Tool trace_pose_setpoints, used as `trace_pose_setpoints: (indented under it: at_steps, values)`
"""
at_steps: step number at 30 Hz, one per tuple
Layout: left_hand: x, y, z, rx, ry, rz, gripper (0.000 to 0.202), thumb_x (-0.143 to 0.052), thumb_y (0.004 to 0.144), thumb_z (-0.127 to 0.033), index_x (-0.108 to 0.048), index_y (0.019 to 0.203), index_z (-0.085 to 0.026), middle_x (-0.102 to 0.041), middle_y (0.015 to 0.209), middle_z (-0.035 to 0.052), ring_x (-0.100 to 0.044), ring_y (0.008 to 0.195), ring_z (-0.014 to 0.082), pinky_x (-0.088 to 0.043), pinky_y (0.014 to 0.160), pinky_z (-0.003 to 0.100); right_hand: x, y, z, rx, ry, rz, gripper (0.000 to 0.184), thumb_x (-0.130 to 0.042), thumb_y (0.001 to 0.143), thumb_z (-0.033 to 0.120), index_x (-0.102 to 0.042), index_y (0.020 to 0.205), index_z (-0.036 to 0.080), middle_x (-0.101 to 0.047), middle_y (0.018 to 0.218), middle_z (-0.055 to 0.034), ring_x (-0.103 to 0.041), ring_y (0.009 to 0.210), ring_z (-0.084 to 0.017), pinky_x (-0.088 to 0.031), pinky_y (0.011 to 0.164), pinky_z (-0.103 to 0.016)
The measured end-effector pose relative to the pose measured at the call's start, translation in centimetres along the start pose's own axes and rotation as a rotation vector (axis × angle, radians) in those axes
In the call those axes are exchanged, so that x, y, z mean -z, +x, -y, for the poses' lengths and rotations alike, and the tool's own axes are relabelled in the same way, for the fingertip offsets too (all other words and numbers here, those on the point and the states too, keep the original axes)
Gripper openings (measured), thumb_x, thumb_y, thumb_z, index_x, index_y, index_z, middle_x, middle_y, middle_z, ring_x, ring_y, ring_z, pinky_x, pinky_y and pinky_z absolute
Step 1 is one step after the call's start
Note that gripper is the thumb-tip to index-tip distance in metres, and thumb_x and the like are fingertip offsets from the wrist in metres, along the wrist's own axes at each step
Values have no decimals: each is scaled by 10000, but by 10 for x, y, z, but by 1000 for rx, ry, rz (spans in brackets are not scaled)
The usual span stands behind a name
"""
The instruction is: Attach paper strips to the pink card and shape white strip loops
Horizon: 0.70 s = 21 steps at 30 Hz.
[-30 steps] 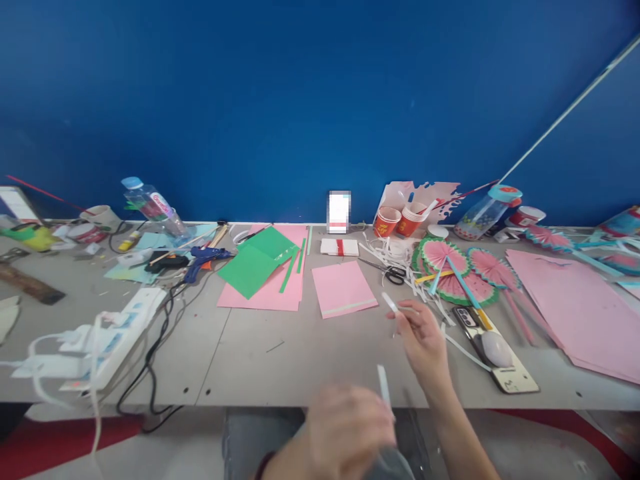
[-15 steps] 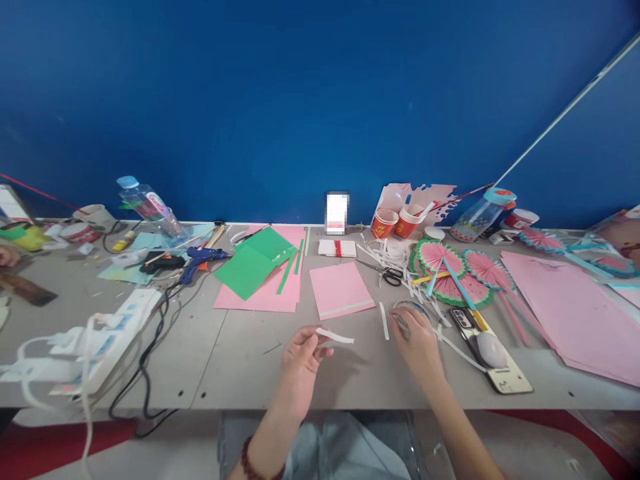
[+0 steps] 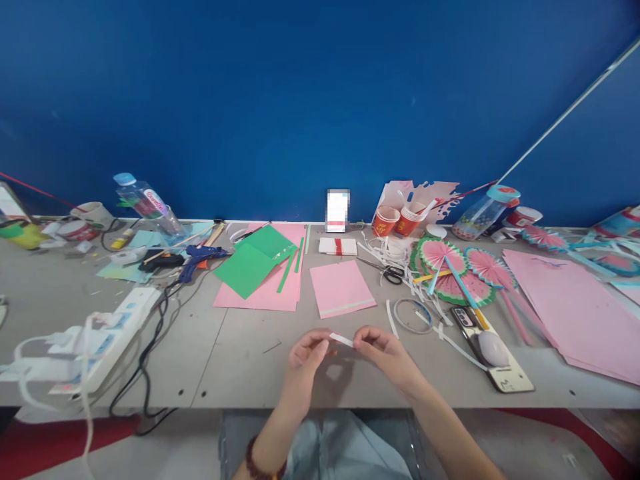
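Observation:
A short white strip (image 3: 342, 340) is stretched between both hands, above the grey table near its front edge. Its left end is pinched by my left hand (image 3: 306, 360). At the other end, the thumb and fingertips of my right hand (image 3: 383, 352) close on the strip. Just beyond the hands lies a pink paper square (image 3: 343, 287) with a pale strip along its near edge. To the right of my right hand are a roll of tape (image 3: 413, 316) lying flat and another loose white strip (image 3: 391, 319).
Green sheets (image 3: 255, 263) on pink paper and a blue glue gun (image 3: 197, 261) lie left. Scissors (image 3: 393, 274), watermelon paper fans (image 3: 443, 259), a phone (image 3: 500, 363) and pink sheets (image 3: 575, 307) lie right. A power strip (image 3: 117, 337) with cables occupies the left front.
My right hand has moved left from the tape roll and taken the strip's free end. The tape roll is now uncovered. At the far left, another person's hand has left view.

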<state>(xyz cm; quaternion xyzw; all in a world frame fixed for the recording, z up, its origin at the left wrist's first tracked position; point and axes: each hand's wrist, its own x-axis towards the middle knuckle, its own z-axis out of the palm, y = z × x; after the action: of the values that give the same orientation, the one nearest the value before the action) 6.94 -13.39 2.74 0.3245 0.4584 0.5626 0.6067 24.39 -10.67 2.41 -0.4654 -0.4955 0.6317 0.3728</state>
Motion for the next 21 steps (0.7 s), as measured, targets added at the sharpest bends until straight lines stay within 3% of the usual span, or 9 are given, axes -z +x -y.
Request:
trace_pose_setpoints:
  at_steps: [2, 5, 9, 12, 16, 21]
  values:
    - [5, 2, -5, -90, 174, 20, 235, -648, 772, -390, -712, 792, -165, -702, 891, 81, -660, 815, 203, -557, 706, 307, 5, 1, 5, 14, -72, 33, 321, -660, 744, 485, -601, 716, 171, -531, 658, 17, -470, 630, -113, -378, 620, -251]
    - [16, 7, -10, -335, 492, 43, 219, -559, 842, -319, -719, 793, -179, -687, 982, 90, -654, 904, 207, -542, 785, 316, 11, 4, 15, 44, -220, 66, 266, -611, 791, 437, -592, 738, 177, -549, 691, 11, -476, 650, -122, -367, 622, -251]
    - [31, 19, -9, -611, 862, 6, 178, -518, 857, -227, -692, 870, -190, -690, 965, 72, -650, 918, 191, -528, 824, 311, 14, 17, 32, 118, -410, 142, 186, -529, 840, 351, -572, 762, 188, -559, 727, 3, -493, 691, -131, -383, 659, -255]
    - [41, 31, -5, -706, 1069, -3, 209, -487, 865, -198, -656, 987, -193, -691, 1010, 71, -644, 960, 195, -529, 844, 331, 16, 37, 40, 242, -522, 188, 128, -519, 828, 302, -556, 770, 194, -584, 848, -26, -528, 809, -150, -405, 761, -278]
    - [48, 42, 3, -821, 1312, 192, 311, -467, 851, -158, -625, 1116, -199, -663, 1148, 81, -597, 1093, 224, -497, 932, 403, 20, 68, 37, 225, -669, 229, 106, -498, 833, 258, -574, 812, 188, -582, 895, -38, -533, 824, -151, -420, 773, -289]
    - [49, 45, 10, -814, 1433, 304, 367, -449, 843, -119, -603, 1166, -201, -633, 1214, 86, -540, 1169, 237, -483, 938, 431, 27, 93, 25, 275, -841, 308, 96, -521, 820, 202, -601, 777, 171, -583, 890, -63, -542, 894, -177, -421, 859, -330]
